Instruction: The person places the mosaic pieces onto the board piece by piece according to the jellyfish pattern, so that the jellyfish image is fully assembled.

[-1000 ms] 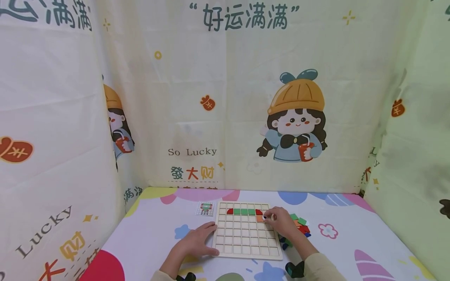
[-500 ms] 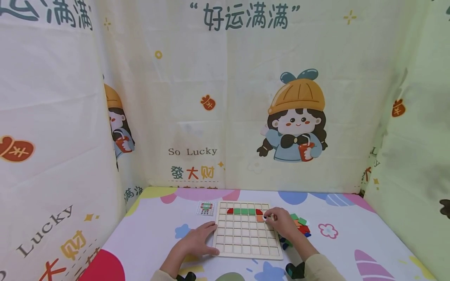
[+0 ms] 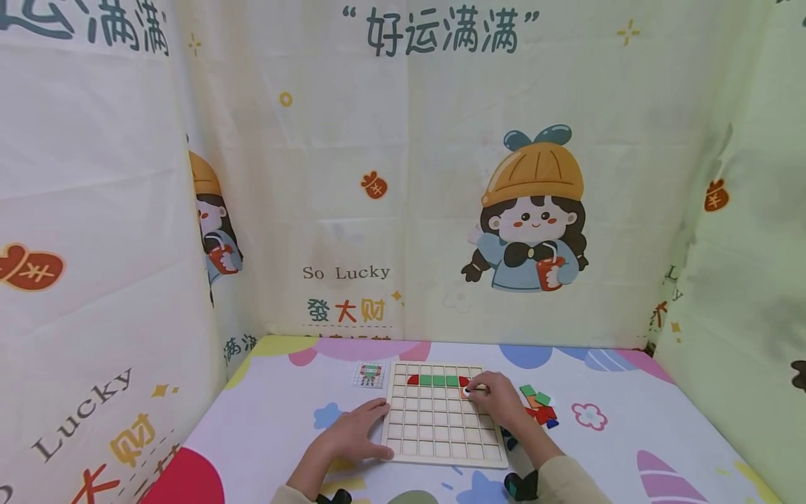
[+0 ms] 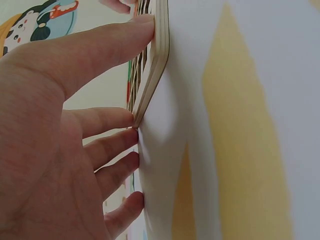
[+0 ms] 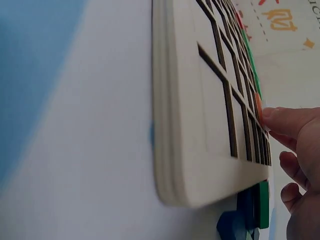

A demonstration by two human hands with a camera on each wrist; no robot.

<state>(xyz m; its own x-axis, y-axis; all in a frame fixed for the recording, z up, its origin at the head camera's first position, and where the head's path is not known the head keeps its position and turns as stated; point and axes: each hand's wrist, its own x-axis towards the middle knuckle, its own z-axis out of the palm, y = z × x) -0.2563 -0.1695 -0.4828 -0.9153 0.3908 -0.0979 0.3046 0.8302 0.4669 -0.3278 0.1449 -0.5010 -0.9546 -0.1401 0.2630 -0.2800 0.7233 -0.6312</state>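
Observation:
The wooden grid board point(image 3: 434, 434) lies on the table, its top row holding green squares point(image 3: 439, 381) between two red rounded pieces point(image 3: 413, 380). Below the right red piece is an orange piece point(image 5: 258, 102). My right hand point(image 3: 504, 402) pinches a small white piece with a black spot point(image 3: 467, 393) over that orange piece, fingertips at the board. In the right wrist view, the right hand point(image 5: 302, 130) partly hides the pieces. My left hand point(image 3: 352, 432) touches the board's left edge, thumb near the front corner, fingers spread in the left wrist view point(image 4: 45, 105).
A small picture card point(image 3: 369, 374) lies beside the board's back left corner. Loose red, green, orange and blue pieces point(image 3: 543, 414) lie right of the board, with darker ones point(image 3: 511, 442) partly behind the right arm. Printed cloth walls point(image 3: 434, 210) stand around the table.
My right hand has moved slightly left with the white piece, which now overlaps the orange piece. The left hand stays on the board's edge.

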